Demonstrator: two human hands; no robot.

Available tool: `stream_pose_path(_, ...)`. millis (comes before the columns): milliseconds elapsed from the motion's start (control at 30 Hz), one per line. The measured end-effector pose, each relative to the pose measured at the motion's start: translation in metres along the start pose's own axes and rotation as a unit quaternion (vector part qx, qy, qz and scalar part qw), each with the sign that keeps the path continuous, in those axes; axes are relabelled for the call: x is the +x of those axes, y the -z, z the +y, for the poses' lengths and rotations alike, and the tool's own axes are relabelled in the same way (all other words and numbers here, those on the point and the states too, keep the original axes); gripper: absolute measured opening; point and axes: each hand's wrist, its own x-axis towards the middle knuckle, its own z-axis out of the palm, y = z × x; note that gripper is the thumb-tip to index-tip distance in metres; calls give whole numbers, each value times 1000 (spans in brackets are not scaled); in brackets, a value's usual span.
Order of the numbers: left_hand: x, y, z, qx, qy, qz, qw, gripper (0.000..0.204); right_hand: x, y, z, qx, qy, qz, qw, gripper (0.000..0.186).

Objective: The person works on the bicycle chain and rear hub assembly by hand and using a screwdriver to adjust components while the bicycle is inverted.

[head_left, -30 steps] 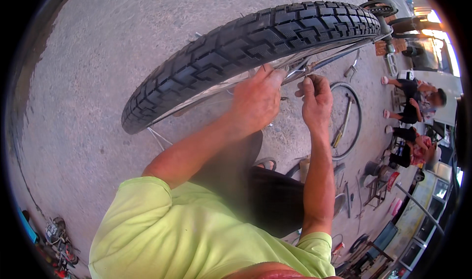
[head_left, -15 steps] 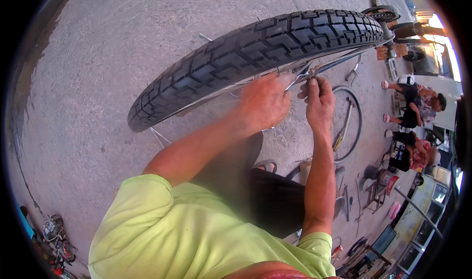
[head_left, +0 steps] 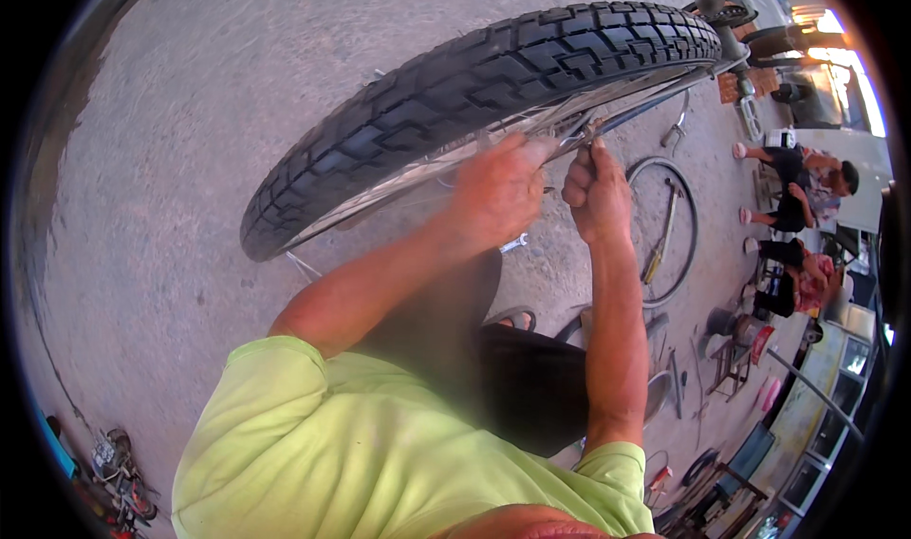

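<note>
Wheel [head_left: 484, 83] before the person [head_left: 361, 425], hoop [head_left: 694, 218] on ground [head_left: 171, 207] at right, tool [head_left: 668, 224] inside hoop

The black, block-treaded bicycle wheel [head_left: 484, 79] slants edge-on across the view.

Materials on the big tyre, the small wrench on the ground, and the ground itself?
Tyre: rubber by the look, black, dull with faint sheen; chunky moulded tread.
Wrench: probably steel, perhaps plated; bright silvery glint.
Ground: likely concrete, matte, unpolished; grey, mottled, rough-grained surface.
</note>
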Motion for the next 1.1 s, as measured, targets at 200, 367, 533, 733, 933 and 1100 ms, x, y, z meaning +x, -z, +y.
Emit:
stream_pose_path(200, 1, 4, 1, 11, 12, -1, 1000, 43, -11, -24, -1, -359, 242, 94, 896, 31)
stream_pose_path(367, 5, 1, 1, 21, 3, -16, 1000, 42, 0, -1, 4, -429, 271, 87, 857, 30)
stream_pose_path(533, 5, 4, -2, 43, -18, -6, 999, 41, -4, -19, -11, 33, -58, 15, 998, 31)
stream_pose_path(733, 4, 8, -4, 11, 29, -34, 999, 43, 0, 1, 21, 32, -56, 11, 998, 44)
stream_pose_path(933, 11, 2, -5, 39, -36, -36, 998, 42, 0, 154, 196, -415, -192, 100, 884, 46)
stream_pose_path(1100, 9, 6, -6, 28, -7, -52, 998, 43, -36, 182, 329, -621, -190, 97, 754, 59)
